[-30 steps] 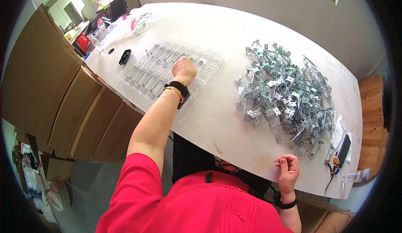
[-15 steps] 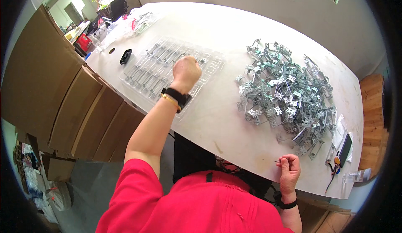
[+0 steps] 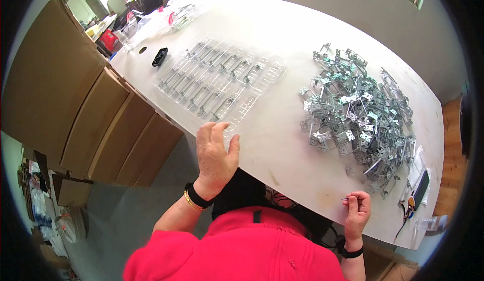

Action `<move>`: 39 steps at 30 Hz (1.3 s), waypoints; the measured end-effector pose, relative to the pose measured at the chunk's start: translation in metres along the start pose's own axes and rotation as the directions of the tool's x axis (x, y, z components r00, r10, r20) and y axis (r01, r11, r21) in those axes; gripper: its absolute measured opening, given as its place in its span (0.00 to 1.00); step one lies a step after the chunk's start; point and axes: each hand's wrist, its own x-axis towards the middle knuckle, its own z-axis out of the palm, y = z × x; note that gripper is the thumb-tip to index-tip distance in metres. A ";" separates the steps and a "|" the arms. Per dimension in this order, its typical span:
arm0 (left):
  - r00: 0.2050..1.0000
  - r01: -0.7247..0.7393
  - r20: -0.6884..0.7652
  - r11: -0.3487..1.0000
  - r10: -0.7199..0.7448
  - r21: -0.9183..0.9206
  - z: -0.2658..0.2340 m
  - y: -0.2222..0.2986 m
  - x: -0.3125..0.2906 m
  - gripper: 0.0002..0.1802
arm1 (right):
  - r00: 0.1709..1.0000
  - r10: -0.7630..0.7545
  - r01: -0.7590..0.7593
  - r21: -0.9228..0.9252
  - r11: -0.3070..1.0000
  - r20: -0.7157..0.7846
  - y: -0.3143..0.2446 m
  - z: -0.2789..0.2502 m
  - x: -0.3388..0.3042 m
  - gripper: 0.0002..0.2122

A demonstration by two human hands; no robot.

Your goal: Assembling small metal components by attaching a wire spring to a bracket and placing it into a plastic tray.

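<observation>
My left hand (image 3: pixel 216 156) is over the table's front edge, just below the near corner of a clear plastic tray (image 3: pixel 248 105). Its fingers are apart and nothing is in them. Slim grey metal parts (image 3: pixel 205 98) lie side by side in rows in the tray. At the front right, my right hand (image 3: pixel 358 213) pinches a thin dark rod-like piece (image 3: pixel 345 199); only its tip shows, so its kind is unclear. Beyond that hand spreads a tangled heap of metal brackets (image 3: pixel 359 110) with flat, holed ends.
A black holder (image 3: pixel 160 57) and plastic bags (image 3: pixel 156 24) are at the table's far left. Pliers (image 3: pixel 411 205), a dark flat object (image 3: pixel 419 189) and a clear plastic cup (image 3: pixel 432 223) lie at the right edge. Cardboard boxes (image 3: pixel 108 124) stand along the left side.
My left hand has drawn back from the tray toward me and opened. A metal part now shows in the tray where the hand was. My right hand keeps its pinch; the view has shifted slightly.
</observation>
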 end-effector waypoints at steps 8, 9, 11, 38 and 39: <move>0.992 0.130 -0.021 0.988 -0.128 0.078 0.013 -0.035 -0.031 0.26 | 1.000 0.003 -0.003 -0.025 1.000 -0.016 0.003 -0.001 0.001 0.05; 0.991 0.133 -0.025 0.988 -0.131 0.080 0.016 -0.037 -0.031 0.26 | 1.000 0.001 -0.001 -0.029 1.000 -0.022 0.004 0.000 0.001 0.05; 0.989 0.151 -0.002 0.987 -0.151 0.059 0.020 -0.042 -0.034 0.27 | 1.000 -0.008 0.007 -0.041 0.999 -0.024 0.002 0.001 0.001 0.05; 0.988 0.157 -0.019 0.986 -0.156 0.061 0.018 -0.040 -0.025 0.25 | 1.000 -0.008 0.006 -0.058 0.998 -0.030 0.002 0.001 -0.002 0.06; 0.988 0.157 -0.017 0.986 -0.157 0.063 0.018 -0.040 -0.025 0.25 | 0.999 -0.007 0.005 -0.051 0.999 -0.031 0.002 0.001 -0.002 0.06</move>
